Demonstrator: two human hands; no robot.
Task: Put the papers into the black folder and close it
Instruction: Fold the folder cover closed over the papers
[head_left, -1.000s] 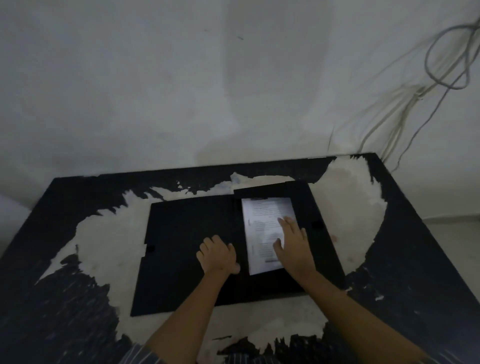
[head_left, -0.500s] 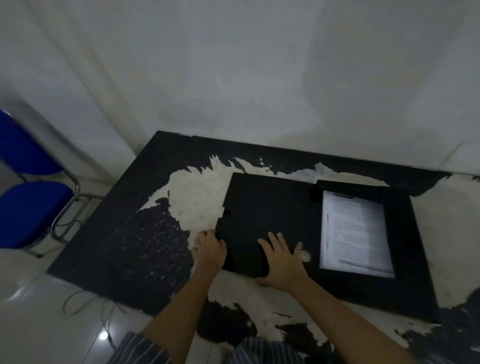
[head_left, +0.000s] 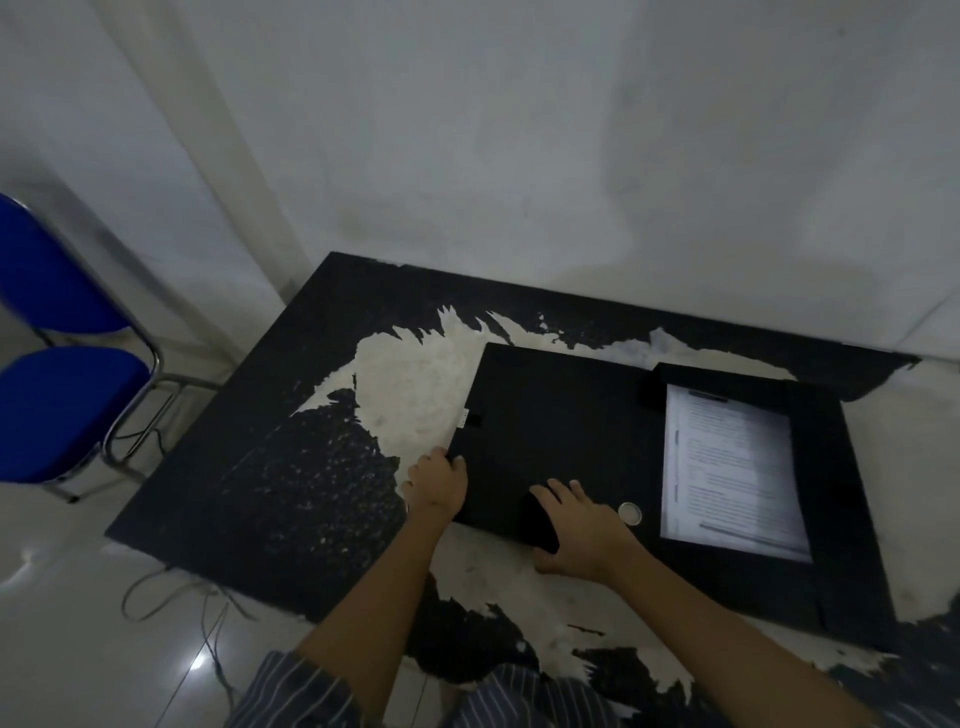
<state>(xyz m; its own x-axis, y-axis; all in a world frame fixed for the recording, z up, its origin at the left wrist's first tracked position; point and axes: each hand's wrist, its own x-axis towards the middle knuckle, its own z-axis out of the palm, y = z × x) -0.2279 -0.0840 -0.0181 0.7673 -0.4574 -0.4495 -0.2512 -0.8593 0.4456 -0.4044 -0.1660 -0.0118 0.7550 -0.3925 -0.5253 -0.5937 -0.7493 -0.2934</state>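
The black folder (head_left: 550, 431) lies open on the table. White printed papers (head_left: 735, 467) rest flat in its right half. My left hand (head_left: 439, 480) curls around the near left corner of the folder's left cover. My right hand (head_left: 582, 530) grips the near edge of the same cover, fingers on top and thumb on the table side, where a small black flap is bent up. A round metal eyelet (head_left: 629, 513) sits in the folder just right of that hand.
The table (head_left: 270, 483) has a black top with large worn pale patches and stands against a white wall. A blue chair (head_left: 57, 405) stands on the floor to the left, and loose cables (head_left: 171, 592) lie on the tiles below the table's edge.
Both hands left the papers and the folder's middle and went to the left cover's near edge. My right hand, flat half a second ago, now curls on the edge. The view swung left.
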